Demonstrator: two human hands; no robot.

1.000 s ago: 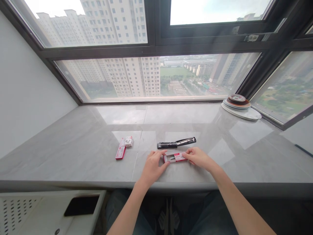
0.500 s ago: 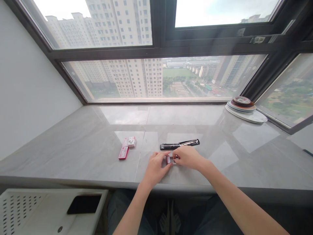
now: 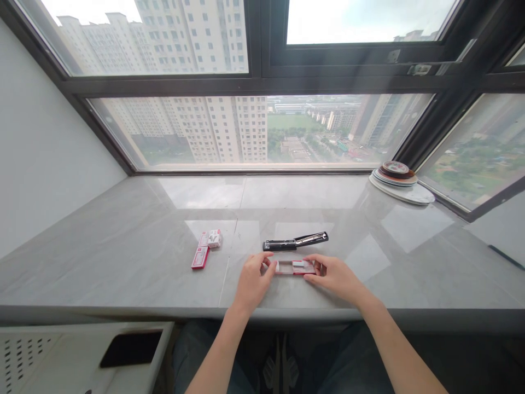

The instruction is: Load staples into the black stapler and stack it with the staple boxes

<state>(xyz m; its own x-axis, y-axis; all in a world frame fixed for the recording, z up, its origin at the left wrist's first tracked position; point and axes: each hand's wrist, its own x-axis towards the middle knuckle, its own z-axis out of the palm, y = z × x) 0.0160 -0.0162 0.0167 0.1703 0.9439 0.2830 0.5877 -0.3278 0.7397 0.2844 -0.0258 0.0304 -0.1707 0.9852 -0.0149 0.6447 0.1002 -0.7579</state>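
Note:
Both hands have hold of a small red-and-white staple box (image 3: 304, 268), lying on the grey ledge with its pale tray slid partly out to the left. My left hand (image 3: 255, 278) pinches the tray's left end between thumb and fingers. At the other end, my right hand (image 3: 335, 278) grips the red-edged sleeve, its thumb at the near side. Just beyond the box rests a black stapler (image 3: 279, 244), its top swung open to the right so that the metal channel shows.
Left on the ledge (image 3: 135, 257) lie a red-and-white box (image 3: 200, 257), another like it and a small white box (image 3: 214, 238). Stacked plates (image 3: 410, 192) stand by the right window. Below left, a black phone-like slab (image 3: 131, 349) lies on a white surface (image 3: 74, 350).
My right hand has moved right, from the tray's middle to the sleeve end, uncovering more of the box. My left hand stays at the left end. The view has shifted slightly.

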